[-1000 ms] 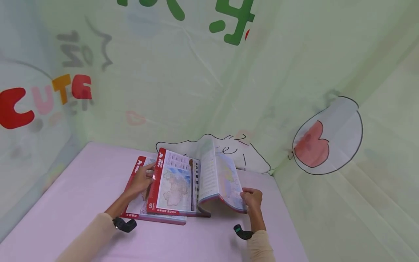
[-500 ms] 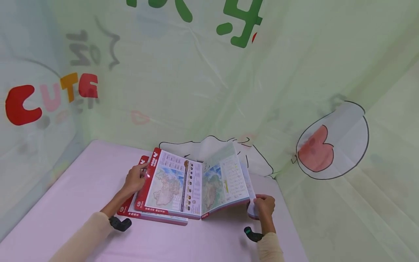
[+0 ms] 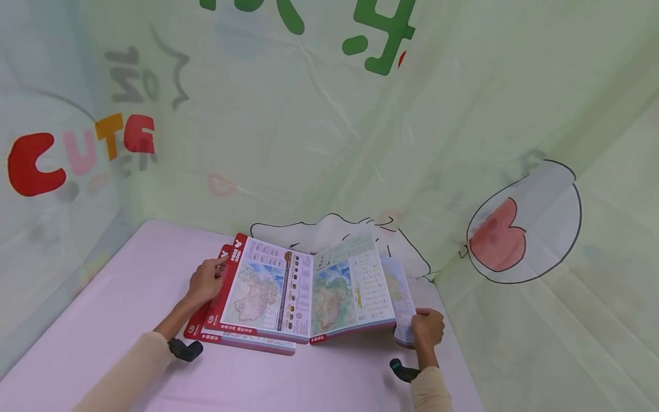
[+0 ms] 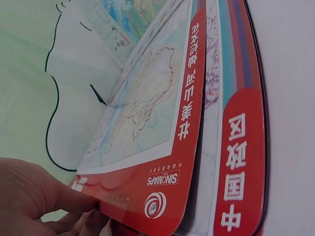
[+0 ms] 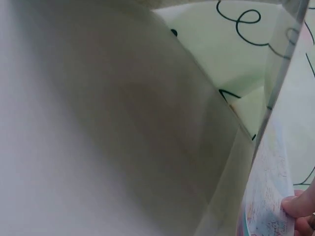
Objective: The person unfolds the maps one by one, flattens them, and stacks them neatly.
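Observation:
A fold-out map (image 3: 257, 292) with a red left border lies partly unfolded in the head view, its middle panel (image 3: 355, 286) raised at a slant. My left hand (image 3: 206, 280) pinches its left edge between thumb and fingers; the left wrist view shows the thumb on the red border (image 4: 123, 196). On the right, my right hand (image 3: 428, 326) grips the edge of the far-right panel (image 3: 401, 292), and the thumb (image 5: 298, 204) shows on that panel in the right wrist view. Beneath the left part sits a second red-bordered map (image 3: 247, 342), mostly covered.
A pale pink tabletop (image 3: 288, 383) carries both maps. Light green fabric (image 3: 309, 143) with printed letters and drawings hangs behind and at the sides. Black devices are strapped to the left wrist (image 3: 185, 349) and right wrist (image 3: 404, 371).
The right hand has moved right, drawing the end panel outward, and the folded panels have spread apart. The left hand has shifted slightly left with the map's red edge.

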Tool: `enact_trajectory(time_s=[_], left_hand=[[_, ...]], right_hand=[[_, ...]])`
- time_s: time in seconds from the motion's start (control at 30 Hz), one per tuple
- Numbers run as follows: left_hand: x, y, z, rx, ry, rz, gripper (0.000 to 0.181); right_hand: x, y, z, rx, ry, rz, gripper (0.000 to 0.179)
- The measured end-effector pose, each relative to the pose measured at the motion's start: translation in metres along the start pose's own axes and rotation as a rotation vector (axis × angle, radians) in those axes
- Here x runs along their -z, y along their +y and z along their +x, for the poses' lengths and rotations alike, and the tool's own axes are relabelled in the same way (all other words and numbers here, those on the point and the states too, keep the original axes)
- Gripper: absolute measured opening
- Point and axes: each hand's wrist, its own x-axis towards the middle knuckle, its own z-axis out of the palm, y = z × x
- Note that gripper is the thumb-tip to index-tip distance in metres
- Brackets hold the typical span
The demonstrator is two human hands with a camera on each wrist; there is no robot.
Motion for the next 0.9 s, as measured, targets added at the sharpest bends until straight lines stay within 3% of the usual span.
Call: enact_trajectory(time_s=[0.17, 0.53, 0.73, 0.9], left_hand=[[0.003, 0.0, 0.0, -0.019, 0.014, 0.063, 0.069], [0.005, 0.005, 0.006, 0.031, 0.014, 0.116, 0.066], [0.006, 0.006, 0.008, 0.055, 0.044, 0.151, 0.062], [0.006, 0.005, 0.006, 0.058, 0.062, 0.124, 0.058]], right_hand=[[0.005, 0.006, 0.006, 0.011, 0.068, -0.02, 0.032], [0.011, 0.024, 0.026, -0.007, 0.174, -0.097, 0.034], [0.01, 0.037, 0.038, 0.023, 0.18, -0.135, 0.037], [0.014, 0.041, 0.045, 0.045, 0.178, -0.247, 0.037]])
